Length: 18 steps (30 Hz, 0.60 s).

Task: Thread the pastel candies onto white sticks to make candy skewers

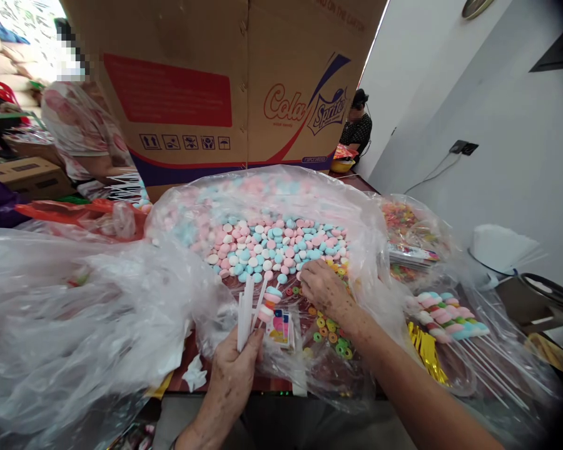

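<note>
My left hand (237, 362) is closed round a bundle of white sticks (245, 312). One stick beside them carries pink, blue and orange candies (269, 304). At the near edge of a heap of pink, blue and white candies (272, 247) in a clear plastic bag (263, 181), my right hand (326, 290) reaches down with its fingers bent. Its fingertips are at the candies, and whether they hold one is hidden. Below that hand lie yellow, orange and green candy rings (331, 331). Small printed cards (280, 329) lie between my hands.
A large cardboard box (192, 94) stands behind the bag. Filled candy sticks (453, 315) and gold ties (426, 353) lie at right, near a brown container (539, 297). Crumpled plastic (75, 319) covers the left. One person (82, 128) is at left, another (359, 128) behind the box.
</note>
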Available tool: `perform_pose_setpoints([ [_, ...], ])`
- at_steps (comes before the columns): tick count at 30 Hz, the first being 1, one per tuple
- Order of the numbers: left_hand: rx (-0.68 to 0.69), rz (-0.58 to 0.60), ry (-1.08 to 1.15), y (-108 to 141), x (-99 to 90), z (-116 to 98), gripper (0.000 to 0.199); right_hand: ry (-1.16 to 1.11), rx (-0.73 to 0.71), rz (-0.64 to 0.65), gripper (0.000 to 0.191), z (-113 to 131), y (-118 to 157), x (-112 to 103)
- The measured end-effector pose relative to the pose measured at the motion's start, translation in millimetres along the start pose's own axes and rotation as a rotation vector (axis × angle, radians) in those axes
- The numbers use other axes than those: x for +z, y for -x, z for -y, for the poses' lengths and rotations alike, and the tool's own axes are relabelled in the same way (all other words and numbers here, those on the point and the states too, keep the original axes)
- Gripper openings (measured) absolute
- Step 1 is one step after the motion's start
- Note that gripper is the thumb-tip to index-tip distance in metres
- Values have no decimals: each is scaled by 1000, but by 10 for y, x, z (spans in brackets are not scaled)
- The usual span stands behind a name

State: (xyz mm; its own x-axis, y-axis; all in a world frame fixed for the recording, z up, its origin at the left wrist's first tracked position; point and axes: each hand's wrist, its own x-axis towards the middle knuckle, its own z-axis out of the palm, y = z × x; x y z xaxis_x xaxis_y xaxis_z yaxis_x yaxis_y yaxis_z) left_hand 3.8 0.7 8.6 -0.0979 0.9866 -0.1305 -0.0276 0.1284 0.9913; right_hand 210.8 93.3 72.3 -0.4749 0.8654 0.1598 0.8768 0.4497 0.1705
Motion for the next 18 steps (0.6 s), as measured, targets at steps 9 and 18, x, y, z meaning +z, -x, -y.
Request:
perform_pose_setpoints([
  [9, 0, 24, -6, 10, -9, -47, 31, -5, -69, 32, 17, 134, -43, 192],
  [18, 63, 79, -149, 33, -4, -172, 35, -715, 199, -167, 19, 99, 18, 104],
])
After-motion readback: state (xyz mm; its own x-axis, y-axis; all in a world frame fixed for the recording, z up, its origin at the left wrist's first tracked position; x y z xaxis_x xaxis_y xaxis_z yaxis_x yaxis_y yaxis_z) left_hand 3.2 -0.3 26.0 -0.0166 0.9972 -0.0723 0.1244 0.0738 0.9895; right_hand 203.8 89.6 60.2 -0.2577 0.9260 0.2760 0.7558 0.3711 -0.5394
